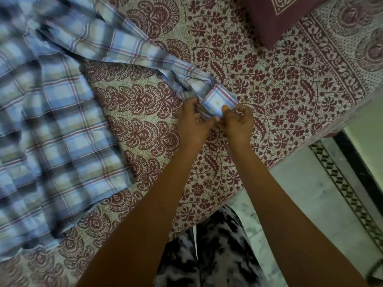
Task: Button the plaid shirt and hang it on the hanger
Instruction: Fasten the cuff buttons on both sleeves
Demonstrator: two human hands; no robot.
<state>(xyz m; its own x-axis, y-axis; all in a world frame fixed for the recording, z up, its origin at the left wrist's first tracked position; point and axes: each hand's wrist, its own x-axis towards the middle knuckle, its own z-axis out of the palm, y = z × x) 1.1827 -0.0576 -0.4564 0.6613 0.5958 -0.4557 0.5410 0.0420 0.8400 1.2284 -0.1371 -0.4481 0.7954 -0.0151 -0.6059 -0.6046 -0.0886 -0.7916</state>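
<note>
shirt: flat on bed, body well left of the hands
sleeve: long axis runs upper left to lower right, ends at cuff
left hand: pinches cuff's left end
right hand: pinches cuff's right end
reach: cuff sits between both hands, equally near
hanger: can't tell

Woven plaid shirt — matt cloth — on printed cotton bedspread.

No legible txt, labels or nos. anywhere
</note>
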